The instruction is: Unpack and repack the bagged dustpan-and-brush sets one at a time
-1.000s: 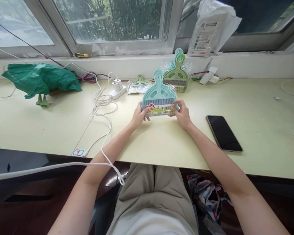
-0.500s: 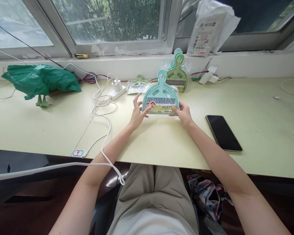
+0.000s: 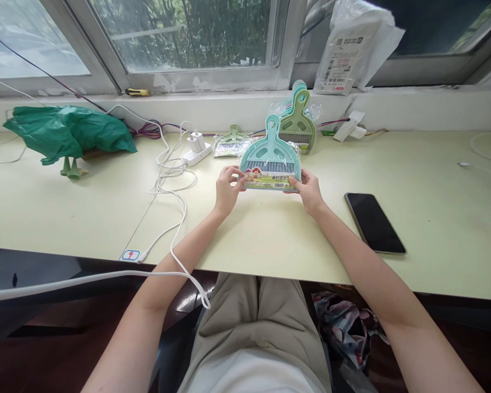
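Here at the front edge of the tabletop [image 3: 262, 240], a white cable [image 3: 126, 273] loops past the left corner of the workspace, and a dark-screened smartphone [image 3: 375, 222] lies slantwise toward the right. Now the action: over the middle of the surface, tilted back, sits a wrapped turquoise dustpan-and-brush set [image 3: 269, 150], handle pointing to the rear edge. The left hand [image 3: 227, 188] pinches its lower left corner between thumb and fingers; the right hand [image 3: 311, 192] clamps the lower right, thumb in front. Best handling, I'd say: equal, light pressure both sides, thumbs at the margins, so the film doesn't slip or the pan twist.

Toward the rear edge, a smaller-looking green dustpan set [image 3: 234, 131] lies flat, and a nested dustpan stack [image 3: 305, 125] leans on the wall.

Hard to call: the fingers behind the pan are out of sight, the printed card [image 3: 265, 179] masks part of the brush, the held handle overlaps the stack, and I can't count its layers.
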A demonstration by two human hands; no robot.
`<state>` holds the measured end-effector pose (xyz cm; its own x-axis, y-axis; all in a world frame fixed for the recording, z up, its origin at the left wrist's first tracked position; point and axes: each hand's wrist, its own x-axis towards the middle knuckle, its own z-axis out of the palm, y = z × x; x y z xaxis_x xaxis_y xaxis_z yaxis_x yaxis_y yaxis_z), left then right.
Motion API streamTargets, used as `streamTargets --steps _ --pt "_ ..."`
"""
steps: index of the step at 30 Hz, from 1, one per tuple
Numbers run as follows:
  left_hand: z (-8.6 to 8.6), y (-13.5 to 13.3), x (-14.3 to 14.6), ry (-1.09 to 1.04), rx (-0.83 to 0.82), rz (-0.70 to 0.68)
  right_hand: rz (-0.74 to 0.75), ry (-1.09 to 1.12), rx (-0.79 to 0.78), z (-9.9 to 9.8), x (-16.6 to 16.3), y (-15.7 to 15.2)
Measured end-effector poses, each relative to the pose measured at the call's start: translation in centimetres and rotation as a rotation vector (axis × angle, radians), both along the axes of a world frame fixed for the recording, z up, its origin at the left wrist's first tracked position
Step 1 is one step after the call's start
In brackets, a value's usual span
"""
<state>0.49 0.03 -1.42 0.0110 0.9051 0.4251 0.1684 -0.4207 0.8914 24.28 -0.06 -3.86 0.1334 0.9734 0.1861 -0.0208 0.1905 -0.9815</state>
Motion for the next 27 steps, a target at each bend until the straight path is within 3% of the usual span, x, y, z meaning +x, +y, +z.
streamTargets --steps 11,27 --pt "-0.55 0.31 -0.13 -0.011 0.084 0.073 0.017 0.007 -0.012 0.11 -0.3 -0.14" --pt "0.11 0.33 -0.37 -0.01 0.049 0.008 -0.02 0.036 -0.02 0.69 -0.15 -0.42"
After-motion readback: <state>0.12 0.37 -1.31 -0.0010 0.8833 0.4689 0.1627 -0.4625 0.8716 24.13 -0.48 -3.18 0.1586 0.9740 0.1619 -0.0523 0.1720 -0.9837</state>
